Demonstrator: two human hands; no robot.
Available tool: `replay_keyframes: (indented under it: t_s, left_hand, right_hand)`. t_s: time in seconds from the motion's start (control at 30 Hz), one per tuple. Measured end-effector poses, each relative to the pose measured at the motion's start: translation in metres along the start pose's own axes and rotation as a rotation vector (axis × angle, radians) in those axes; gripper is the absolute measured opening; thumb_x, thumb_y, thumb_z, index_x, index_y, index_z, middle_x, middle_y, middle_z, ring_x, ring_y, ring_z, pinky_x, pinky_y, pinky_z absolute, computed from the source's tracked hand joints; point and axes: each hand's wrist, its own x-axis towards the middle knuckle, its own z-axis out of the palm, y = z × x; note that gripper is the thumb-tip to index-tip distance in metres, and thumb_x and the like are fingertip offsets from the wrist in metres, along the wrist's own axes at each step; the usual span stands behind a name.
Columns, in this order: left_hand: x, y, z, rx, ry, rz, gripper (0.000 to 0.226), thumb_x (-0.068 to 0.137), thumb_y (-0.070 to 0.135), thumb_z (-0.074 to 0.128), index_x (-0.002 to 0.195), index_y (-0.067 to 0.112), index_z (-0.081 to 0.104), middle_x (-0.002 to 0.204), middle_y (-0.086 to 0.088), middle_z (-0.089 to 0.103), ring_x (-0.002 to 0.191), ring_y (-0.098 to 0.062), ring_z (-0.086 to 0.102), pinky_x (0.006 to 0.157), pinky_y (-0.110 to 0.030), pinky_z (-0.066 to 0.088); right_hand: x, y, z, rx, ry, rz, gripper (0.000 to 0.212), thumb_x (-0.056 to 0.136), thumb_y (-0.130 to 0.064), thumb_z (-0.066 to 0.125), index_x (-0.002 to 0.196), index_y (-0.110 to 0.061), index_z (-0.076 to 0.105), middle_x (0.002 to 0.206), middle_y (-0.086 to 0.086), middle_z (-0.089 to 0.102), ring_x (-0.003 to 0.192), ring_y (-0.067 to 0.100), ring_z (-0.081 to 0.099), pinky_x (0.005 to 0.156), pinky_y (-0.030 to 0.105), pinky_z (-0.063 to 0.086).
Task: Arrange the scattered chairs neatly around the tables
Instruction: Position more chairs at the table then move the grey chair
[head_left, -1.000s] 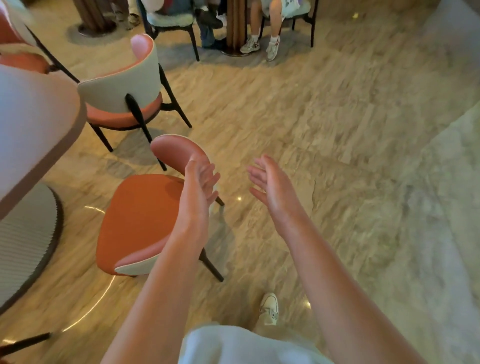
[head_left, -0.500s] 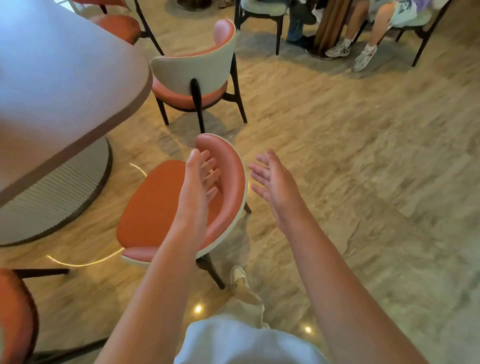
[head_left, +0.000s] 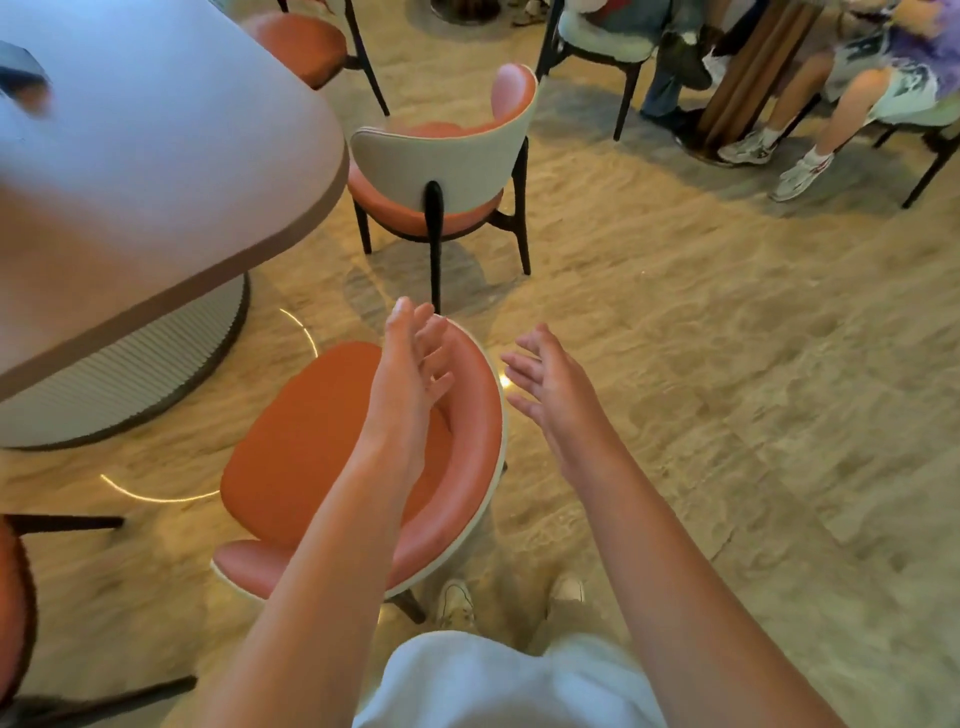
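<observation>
Both hands spread wide, empty: left hand (head_left: 410, 364) over the orange chair (head_left: 322, 447) backrest, right hand (head_left: 550, 387) just beside it. Chair sits near the bench (head_left: 156, 171) w/ 2nd chair (head_left: 441, 171) beyond.

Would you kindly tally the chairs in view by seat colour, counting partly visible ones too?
Orange seats: 4 (nearest chair, white-backed chair, far chair, left-edge chair)
Pale seats, occupied: 2 (one, other)
Total: 6
</observation>
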Motion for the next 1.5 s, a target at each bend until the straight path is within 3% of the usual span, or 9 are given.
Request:
replay_keyframes:
  t_s: [0.23,0.43,0.53,0.7,0.8,0.97,1.2,1.33,1.5]
  left_hand:
    - [0.02,0.0,-0.014,-0.073,0.279,0.036,0.046,0.103,0.057,0.036,0.13,0.029,0.06,0.131,0.003,0.066,0.12,-0.016,0.063,0.112,-0.047,0.041]
    - [0.018,-0.016,-0.007,-0.238,0.614,0.027,0.038,0.103,0.05,0.039,0.121,0.028,0.063,0.12,0.003,0.072,0.111,-0.016,0.069,0.109,-0.047,0.044]
    - [0.005,-0.034,0.001,-0.309,0.737,-0.013,0.037,0.103,0.049,0.038,0.121,0.026,0.063,0.118,0.002,0.073,0.109,-0.018,0.07,0.107,-0.045,0.046]
    - [-0.023,-0.07,0.004,-0.396,0.87,-0.079,0.032,0.105,0.043,0.036,0.115,0.025,0.06,0.123,-0.001,0.071,0.11,-0.02,0.069,0.105,-0.045,0.045]
    - [-0.034,-0.09,0.001,-0.441,0.925,-0.123,0.035,0.105,0.041,0.036,0.121,0.021,0.06,0.123,-0.003,0.071,0.11,-0.023,0.069,0.107,-0.046,0.046]
    - [-0.047,-0.118,-0.009,-0.495,0.958,-0.156,0.041,0.104,0.045,0.038,0.129,0.018,0.058,0.121,-0.004,0.071,0.109,-0.022,0.07,0.106,-0.047,0.047]
    - [-0.05,-0.167,-0.022,-0.467,1.03,-0.263,0.036,0.103,0.041,0.046,0.129,0.019,0.056,0.118,-0.003,0.07,0.105,-0.017,0.069,0.097,-0.04,0.051]
    - [-0.052,-0.2,-0.029,-0.438,1.15,-0.325,0.029,0.099,0.037,0.057,0.122,0.019,0.055,0.116,-0.003,0.067,0.107,-0.017,0.065,0.101,-0.044,0.051]
    - [-0.044,-0.219,-0.035,-0.426,1.263,-0.417,0.036,0.091,0.031,0.068,0.119,0.015,0.052,0.107,-0.007,0.065,0.093,-0.02,0.063,0.097,-0.048,0.054]
  right_hand:
    - [0.058,-0.012,0.026,-0.084,-0.217,0.066,0.057,0.103,-0.052,0.038,0.148,-0.019,0.045,0.14,0.007,0.057,0.13,0.019,0.052,0.112,0.045,0.043]
    - [0.101,-0.012,0.039,-0.21,-0.379,0.108,0.065,0.097,-0.056,0.051,0.151,-0.021,0.041,0.12,-0.001,0.067,0.114,0.014,0.063,0.099,0.042,0.053]
    - [0.109,-0.014,0.039,-0.239,-0.469,0.185,0.058,0.1,-0.051,0.049,0.146,-0.016,0.047,0.12,0.005,0.066,0.118,0.021,0.061,0.103,0.045,0.05]
    - [0.105,0.001,0.033,-0.201,-0.507,0.223,0.03,0.104,-0.042,0.047,0.125,-0.022,0.054,0.114,0.005,0.066,0.113,0.025,0.064,0.099,0.046,0.053]
    - [0.104,0.02,0.031,-0.223,-0.506,0.279,0.05,0.101,-0.046,0.051,0.139,-0.013,0.052,0.117,0.007,0.068,0.111,0.024,0.066,0.096,0.043,0.055]
    - [0.099,0.045,0.031,-0.304,-0.551,0.328,0.049,0.101,-0.047,0.051,0.137,-0.014,0.052,0.116,0.006,0.066,0.11,0.023,0.064,0.098,0.042,0.052]
    - [0.105,0.08,0.016,-0.383,-0.42,0.189,0.013,0.1,-0.03,0.056,0.109,-0.023,0.061,0.116,0.002,0.07,0.108,0.017,0.067,0.102,0.042,0.052]
    - [0.114,0.104,-0.002,-0.406,-0.221,0.094,0.031,0.092,-0.025,0.065,0.123,-0.021,0.062,0.113,-0.003,0.067,0.108,0.013,0.066,0.1,0.04,0.054]
    - [0.122,0.122,-0.022,-0.456,-0.135,0.157,0.058,0.088,-0.02,0.067,0.141,-0.015,0.045,0.108,-0.004,0.063,0.103,0.017,0.063,0.096,0.038,0.054]
